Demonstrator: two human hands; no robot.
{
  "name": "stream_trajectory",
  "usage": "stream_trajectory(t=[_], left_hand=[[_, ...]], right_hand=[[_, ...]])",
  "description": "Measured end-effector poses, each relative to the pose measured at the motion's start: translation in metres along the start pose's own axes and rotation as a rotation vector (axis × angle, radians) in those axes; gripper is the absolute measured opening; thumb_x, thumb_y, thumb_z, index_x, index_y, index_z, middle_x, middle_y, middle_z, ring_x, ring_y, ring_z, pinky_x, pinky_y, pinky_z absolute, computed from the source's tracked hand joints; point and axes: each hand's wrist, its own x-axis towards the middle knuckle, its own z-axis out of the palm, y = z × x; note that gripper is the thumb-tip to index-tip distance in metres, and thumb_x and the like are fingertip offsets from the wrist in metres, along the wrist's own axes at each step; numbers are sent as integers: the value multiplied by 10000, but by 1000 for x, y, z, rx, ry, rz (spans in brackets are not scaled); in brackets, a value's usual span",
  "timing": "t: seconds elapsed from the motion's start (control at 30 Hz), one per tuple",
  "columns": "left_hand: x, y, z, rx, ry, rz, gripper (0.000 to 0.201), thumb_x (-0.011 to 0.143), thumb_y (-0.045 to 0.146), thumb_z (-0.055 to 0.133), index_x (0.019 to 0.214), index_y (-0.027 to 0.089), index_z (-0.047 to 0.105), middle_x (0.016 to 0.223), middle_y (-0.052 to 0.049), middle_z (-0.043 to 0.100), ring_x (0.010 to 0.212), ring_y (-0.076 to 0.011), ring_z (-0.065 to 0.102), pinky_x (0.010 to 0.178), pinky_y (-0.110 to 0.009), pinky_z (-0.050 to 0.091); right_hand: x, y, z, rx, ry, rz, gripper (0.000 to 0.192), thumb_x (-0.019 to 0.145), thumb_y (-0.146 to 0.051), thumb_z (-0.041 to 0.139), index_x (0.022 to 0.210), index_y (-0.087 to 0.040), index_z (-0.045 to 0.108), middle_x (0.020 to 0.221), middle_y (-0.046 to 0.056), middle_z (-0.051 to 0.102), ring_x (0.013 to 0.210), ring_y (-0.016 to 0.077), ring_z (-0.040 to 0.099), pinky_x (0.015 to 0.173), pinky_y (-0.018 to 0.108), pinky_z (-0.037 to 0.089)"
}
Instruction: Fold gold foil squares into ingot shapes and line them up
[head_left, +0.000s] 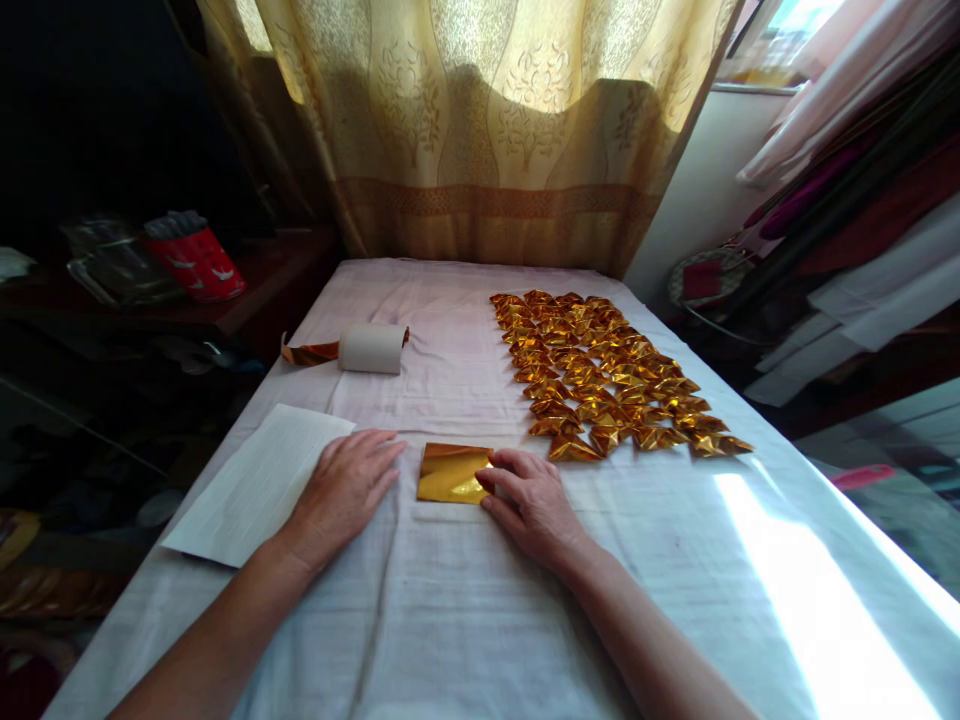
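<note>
— Where are the person's hands?

— Both lie on the white cloth [480, 600] that covers the desk. The left hand [346, 488] rests flat, palm down, fingers spread and holding nothing; its outer edge lies over the corner of a white sheet [255, 485] at the desk's left side. The right hand [531, 500] is also flat and open, its fingertips [491, 478] pressing on the right edge of a gold foil square [452, 473].

— And the square itself?

— It lies flat on the cloth between the two hands, just apart from the left one, touched only by the right.

— What else is on the desk?

— Beyond the right hand, many folded gold foil pieces [607, 375] are laid out in close rows running away toward the curtain [487, 130]. Farther off on the left lies a roll [373, 348] on its side, white outside, with a strip of gold foil trailing from it. A red container [196, 262] stands on a dark shelf left of the desk.
</note>
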Motion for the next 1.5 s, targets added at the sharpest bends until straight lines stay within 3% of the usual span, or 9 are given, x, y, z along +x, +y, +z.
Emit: stream_trajectory(t=[0.07,0.23,0.47,0.7,0.87,1.03,1.13,1.37,1.5], left_hand=[[-7,-15,-5,194,55,-202,445,950,342,456,1350,186,574,1447,-137,538,1363,-318,441,1140,-503,292],[-20,-36,-14,326,-114,-455,632,934,424,426,1422,25,465,1483,-235,465,1361,-379,438,1115,-544,320],[-5,-32,-16,238,-140,-412,579,948,359,374,1428,47,459,1500,-206,456,1381,-321,439,1089,-447,401],[14,3,-16,101,-199,-339,612,963,415,403,1466,68,422,1539,-177,412,1408,-289,417,1124,-407,383],[5,-1,-16,-132,-81,-175,530,947,428,420,1392,166,541,1441,-72,561,1301,-223,545,1093,-298,421],[-17,-59,-30,192,184,-403,498,951,264,303,1356,132,560,1466,-142,507,1385,-302,426,1164,-430,313],[-28,-79,-27,360,121,-532,510,957,327,332,1395,137,509,1516,-165,433,1420,-392,340,1136,-556,285],[-28,-49,2,263,-11,-563,709,923,483,370,1487,53,374,1580,-237,301,1462,-402,256,1144,-608,212],[-34,-54,-4,214,-13,-630,815,904,575,336,1513,34,306,1579,-244,294,1448,-407,282,1123,-602,260]], right_hand=[[0,0,0,7,5,-6,225,905,-285,635,1120,-281,702,1215,83,639,1125,253,578,946,432,417],[0,0,1,2,15,-17,226,910,-296,628,1123,-278,702,1210,92,644,1123,258,579,940,437,425],[-2,3,4,-5,48,-30,215,911,-300,629,1111,-274,704,1191,90,650,1115,251,584,937,425,428],[-2,3,4,5,54,-39,208,910,-289,627,1103,-269,703,1186,89,654,1108,251,588,931,428,429],[-1,2,3,-2,55,-43,203,915,-293,619,1097,-264,704,1185,94,654,1102,255,593,919,433,433],[-2,3,4,2,55,-41,206,924,-297,605,1103,-266,703,1192,95,651,1103,254,588,920,437,430],[-2,2,4,4,52,-37,204,928,-300,603,1103,-269,703,1196,93,648,1106,255,587,921,439,426],[-2,2,4,-12,52,-45,210,919,-283,611,1106,-265,706,1190,95,653,1102,254,595,921,433,434],[-2,3,5,-24,62,-56,213,915,-284,611,1105,-268,705,1200,88,651,1106,253,595,918,423,437]])
